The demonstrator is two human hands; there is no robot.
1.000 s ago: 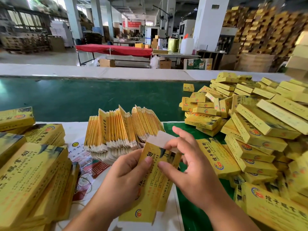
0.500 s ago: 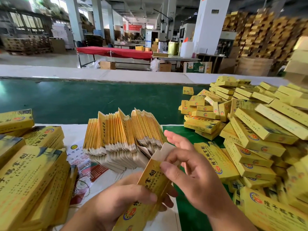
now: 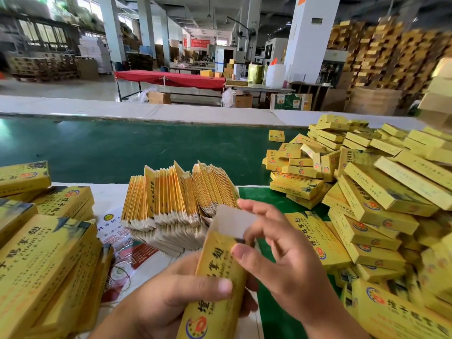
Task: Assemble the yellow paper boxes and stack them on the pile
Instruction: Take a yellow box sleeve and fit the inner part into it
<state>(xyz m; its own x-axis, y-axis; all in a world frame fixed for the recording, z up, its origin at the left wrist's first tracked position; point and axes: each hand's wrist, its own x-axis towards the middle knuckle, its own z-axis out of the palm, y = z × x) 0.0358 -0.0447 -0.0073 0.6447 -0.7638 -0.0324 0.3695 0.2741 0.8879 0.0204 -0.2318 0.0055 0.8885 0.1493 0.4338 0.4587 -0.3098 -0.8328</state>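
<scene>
Fingers (image 3: 208, 287) of our left hand (image 3: 166, 297) wrap the yellow box (image 3: 220, 272); our right hand (image 3: 281, 263) pinches its white end flap (image 3: 232, 222), near the pile (image 3: 381, 199).

Large factory hall, lit by daylight from windows (image 3: 41, 35) at left. White pillars (image 3: 310, 37) are seen, grey concrete floor (image 3: 73, 88), red-covered table (image 3: 171, 79) mid-room, wooden pallets (image 3: 381, 55) stacked at right, green belt (image 3: 122, 145) in front.
</scene>
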